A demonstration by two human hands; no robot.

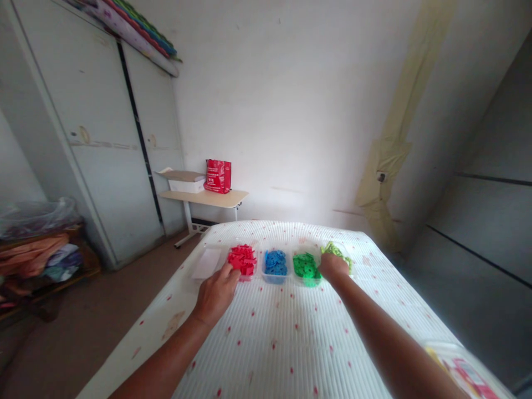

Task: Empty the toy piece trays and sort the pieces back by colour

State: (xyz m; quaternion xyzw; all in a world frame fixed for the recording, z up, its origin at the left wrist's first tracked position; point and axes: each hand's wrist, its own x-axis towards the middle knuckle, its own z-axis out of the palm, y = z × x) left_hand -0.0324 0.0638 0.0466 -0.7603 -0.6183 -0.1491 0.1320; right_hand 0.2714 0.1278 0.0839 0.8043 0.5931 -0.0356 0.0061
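A row of clear plastic tubs lies across the table. One holds red plastic pieces (243, 261), the one beside it blue pieces (275, 262), then green pieces (306, 268), with yellow-green pieces (336, 252) at the right end. My left hand (218, 291) is at the near left corner of the red tub, thumb and fingers pinched together against it or its pieces. Between the green and yellow-green tubs, my right hand (333, 267) has its fingers curled downward. Its fingertips are hidden, and what either hand grips is too small to make out.
A clear tub with a white sheet (206, 262) sits left of the red pieces. The table has a ribbed white cover (266, 343) with red spots. At the near right lies a package (465, 370). A side table (216, 198) behind carries a red bag (218, 176) and a box (183, 181).
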